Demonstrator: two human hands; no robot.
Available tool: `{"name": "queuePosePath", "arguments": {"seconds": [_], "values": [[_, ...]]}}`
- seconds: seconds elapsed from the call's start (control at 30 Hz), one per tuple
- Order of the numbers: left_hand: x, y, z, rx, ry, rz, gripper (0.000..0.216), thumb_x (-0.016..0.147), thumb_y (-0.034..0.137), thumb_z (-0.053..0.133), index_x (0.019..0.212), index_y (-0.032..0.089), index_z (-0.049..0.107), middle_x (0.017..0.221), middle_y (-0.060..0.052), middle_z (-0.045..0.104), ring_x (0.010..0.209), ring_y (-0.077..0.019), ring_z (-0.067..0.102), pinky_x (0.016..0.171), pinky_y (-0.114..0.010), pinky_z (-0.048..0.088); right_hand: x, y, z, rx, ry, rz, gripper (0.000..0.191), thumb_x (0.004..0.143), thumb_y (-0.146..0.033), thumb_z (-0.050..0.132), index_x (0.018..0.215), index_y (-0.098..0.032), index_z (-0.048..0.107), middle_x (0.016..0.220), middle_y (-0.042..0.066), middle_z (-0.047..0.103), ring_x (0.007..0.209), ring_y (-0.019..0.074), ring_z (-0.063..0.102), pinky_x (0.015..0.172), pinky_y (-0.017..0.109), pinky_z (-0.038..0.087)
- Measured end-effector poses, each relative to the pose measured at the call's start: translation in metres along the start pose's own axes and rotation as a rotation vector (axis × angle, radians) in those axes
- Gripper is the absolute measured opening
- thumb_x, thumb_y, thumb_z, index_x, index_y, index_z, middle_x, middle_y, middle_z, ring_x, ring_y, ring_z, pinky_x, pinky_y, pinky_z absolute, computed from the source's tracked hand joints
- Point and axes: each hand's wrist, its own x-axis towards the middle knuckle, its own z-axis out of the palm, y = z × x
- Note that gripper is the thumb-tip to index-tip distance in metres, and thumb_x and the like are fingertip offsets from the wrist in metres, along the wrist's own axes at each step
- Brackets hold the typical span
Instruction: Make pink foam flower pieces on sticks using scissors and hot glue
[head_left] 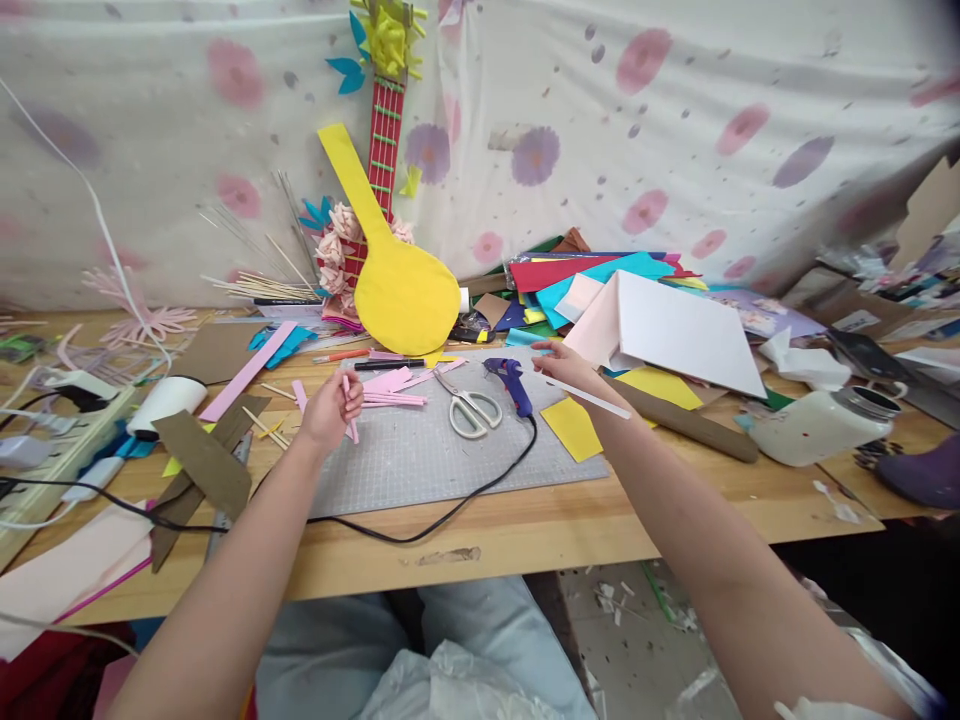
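Note:
My left hand [334,408] is closed on a short pink paper strip [349,420], above the left part of the grey cutting mat [442,465]. Beside it lie more pink strips [394,398] and a black pen [388,365]. My right hand [566,362] is just behind the blue hot glue gun [514,385], fingers stretched leftward and apart, with nothing visible in them. A whitish glue stick [589,396] runs from the gun's rear across my right wrist. White-handled scissors [472,410] lie between my hands.
A yellow banjo-shaped cutout [405,290] leans on a decorated paper guitar [386,140] at the back. Coloured sheets and a white board [690,330] are piled right, near a white jar [825,425]. A power strip [71,460] stands left. The gun's black cord [442,530] crosses the front.

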Motion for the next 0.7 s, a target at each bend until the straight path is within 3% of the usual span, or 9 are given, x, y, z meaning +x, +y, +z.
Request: {"name": "queuePosePath", "arguments": {"seconds": [0.17,0.37,0.53,0.7], "values": [[-0.004,-0.004,-0.012,-0.147,0.126,0.040,0.022,0.084,0.020,0.042,0.063,0.015,0.041,0.051,0.005,0.035,0.039,-0.0029,0.032,0.037,-0.013,0.024,-0.015,0.033,0.012,-0.079,0.056,0.056,0.028,0.068,-0.024,0.051,0.095,-0.017,0.050,0.062,-0.002,0.056,0.045,0.0066,0.041,0.043,0.019,0.031],[-0.007,-0.008,-0.009,-0.199,0.195,0.082,0.020,0.079,0.020,0.051,0.062,0.015,0.042,0.054,0.004,0.042,0.042,-0.0026,0.037,0.040,-0.014,0.028,-0.030,0.039,0.028,-0.339,0.184,0.039,0.011,0.067,-0.026,0.051,0.071,-0.019,0.045,0.060,-0.001,0.053,0.053,0.0114,0.046,0.049,0.022,0.032],[-0.013,-0.017,0.001,-0.223,0.230,0.111,0.020,0.077,0.022,0.056,0.064,0.015,0.042,0.057,0.004,0.045,0.043,-0.0025,0.039,0.042,-0.014,0.030,-0.045,0.036,0.039,-0.505,0.245,-0.036,0.032,0.078,-0.043,0.036,0.057,-0.019,0.040,0.056,0.001,0.050,0.055,0.0133,0.044,0.049,0.024,0.026],[-0.018,-0.030,-0.003,-0.413,0.145,0.108,0.028,0.086,0.033,0.039,0.066,0.015,0.044,0.052,0.005,0.038,0.037,-0.0030,0.030,0.037,-0.015,0.026,-0.062,0.037,0.053,-0.583,0.165,-0.117,0.038,0.082,-0.047,0.031,0.059,-0.020,0.045,0.058,0.002,0.052,0.059,0.0146,0.047,0.052,0.023,0.025]]}}
